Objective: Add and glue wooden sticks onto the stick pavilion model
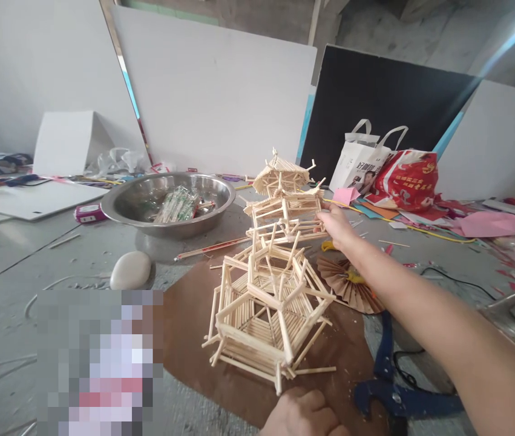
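The right hand [336,225] gripped the right edge of the stick pagoda's upper tiers [284,209].
Its fingers were pinched on the sticks there, with the peaked roof [281,172] up and to their left. The stick base [252,342] stood below them, nearer the wearer, on a brown sheet [193,309]; I cannot tell whether base and tiers were joined. The left hand [305,416] was just beside the base's near corner, its fingers curled, and I cannot tell whether they held anything. A pleated fan [341,281] lay just below the right fingers, a steel basin [170,228] well to their left, and a blue tool [382,395] right of the left fingers.
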Available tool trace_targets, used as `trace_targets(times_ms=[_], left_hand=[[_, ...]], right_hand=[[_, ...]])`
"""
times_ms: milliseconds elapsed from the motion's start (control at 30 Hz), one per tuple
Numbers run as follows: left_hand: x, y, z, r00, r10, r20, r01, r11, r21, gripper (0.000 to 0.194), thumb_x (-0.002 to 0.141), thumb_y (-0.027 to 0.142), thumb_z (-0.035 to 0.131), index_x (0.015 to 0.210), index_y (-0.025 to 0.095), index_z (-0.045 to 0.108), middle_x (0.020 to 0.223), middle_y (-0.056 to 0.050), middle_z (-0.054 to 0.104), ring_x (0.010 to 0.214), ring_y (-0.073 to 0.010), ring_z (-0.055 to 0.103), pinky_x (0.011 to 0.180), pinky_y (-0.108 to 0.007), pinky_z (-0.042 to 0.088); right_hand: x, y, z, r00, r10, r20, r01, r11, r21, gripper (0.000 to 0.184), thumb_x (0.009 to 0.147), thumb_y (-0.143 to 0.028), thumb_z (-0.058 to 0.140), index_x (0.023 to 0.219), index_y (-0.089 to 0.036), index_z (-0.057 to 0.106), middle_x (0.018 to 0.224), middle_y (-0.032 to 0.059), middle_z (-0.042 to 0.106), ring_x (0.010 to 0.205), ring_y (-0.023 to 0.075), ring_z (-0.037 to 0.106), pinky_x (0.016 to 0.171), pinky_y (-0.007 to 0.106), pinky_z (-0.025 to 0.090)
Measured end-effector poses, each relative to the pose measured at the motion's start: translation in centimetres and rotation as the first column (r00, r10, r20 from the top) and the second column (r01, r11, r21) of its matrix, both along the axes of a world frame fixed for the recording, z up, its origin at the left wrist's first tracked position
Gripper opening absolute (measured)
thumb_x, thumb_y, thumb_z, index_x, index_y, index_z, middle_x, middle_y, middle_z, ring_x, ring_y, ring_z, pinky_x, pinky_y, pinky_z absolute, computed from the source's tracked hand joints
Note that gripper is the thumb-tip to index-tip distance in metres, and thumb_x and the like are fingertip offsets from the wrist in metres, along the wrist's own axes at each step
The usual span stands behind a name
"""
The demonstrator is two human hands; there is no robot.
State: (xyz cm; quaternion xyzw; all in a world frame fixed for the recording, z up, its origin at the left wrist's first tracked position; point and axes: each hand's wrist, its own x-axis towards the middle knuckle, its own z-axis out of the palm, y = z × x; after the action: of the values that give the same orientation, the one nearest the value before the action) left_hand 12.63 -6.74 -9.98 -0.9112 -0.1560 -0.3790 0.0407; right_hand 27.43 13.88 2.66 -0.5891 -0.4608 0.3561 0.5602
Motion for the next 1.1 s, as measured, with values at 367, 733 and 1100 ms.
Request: trace_targets(times_ms=[367, 733, 1100], left_hand=[[0.1, 0.1, 0.1, 0.999, 0.013, -0.032, -0.013, 1.0, -0.001, 0.03, 0.078, 0.03, 0.051, 0.057, 0.017, 0.035, 0.044, 0.008, 0.042, 0.043, -0.006, 0.036, 0.039, -0.019, 0.024], [0.0, 0.0, -0.1, 0.999, 0.018, -0.05, -0.019, 1.0, -0.006, 0.027, 0.078, 0.031, 0.051, 0.06, 0.018, 0.037, 0.044, 0.007, 0.042, 0.043, -0.0065, 0.037, 0.039, -0.02, 0.024], [0.2, 0.1, -0.3, 0.998, 0.023, 0.053, -0.023, 1.0, -0.007, 0.03, 0.084, 0.028, 0.042, 0.056, 0.017, 0.038, 0.043, 0.007, 0.04, 0.042, -0.0064, 0.033, 0.039, -0.019, 0.023]], right_hand=[[-0.2, -0.4, -1.1, 0.998, 0.049, -0.04, -0.045, 0.992, 0.114, 0.028, 0.057, -0.013, 0.044, 0.084, -0.02, 0.045, 0.055, -0.0068, 0.047, 0.046, 0.0088, 0.046, 0.044, 0.022, 0.042], [-0.1, -0.5, -2.1, 0.987, 0.088, 0.131, -0.108, 0.982, 0.154, 0.029, 0.061, -0.017, 0.045, 0.09, -0.022, 0.041, 0.059, -0.0061, 0.049, 0.045, 0.0098, 0.048, 0.045, 0.024, 0.043], [-0.4, -0.6, -2.1, 0.995, 0.092, 0.031, -0.095, 0.987, 0.131, 0.03, 0.058, -0.015, 0.046, 0.087, -0.023, 0.042, 0.061, -0.0064, 0.048, 0.045, 0.0095, 0.048, 0.045, 0.024, 0.043]])
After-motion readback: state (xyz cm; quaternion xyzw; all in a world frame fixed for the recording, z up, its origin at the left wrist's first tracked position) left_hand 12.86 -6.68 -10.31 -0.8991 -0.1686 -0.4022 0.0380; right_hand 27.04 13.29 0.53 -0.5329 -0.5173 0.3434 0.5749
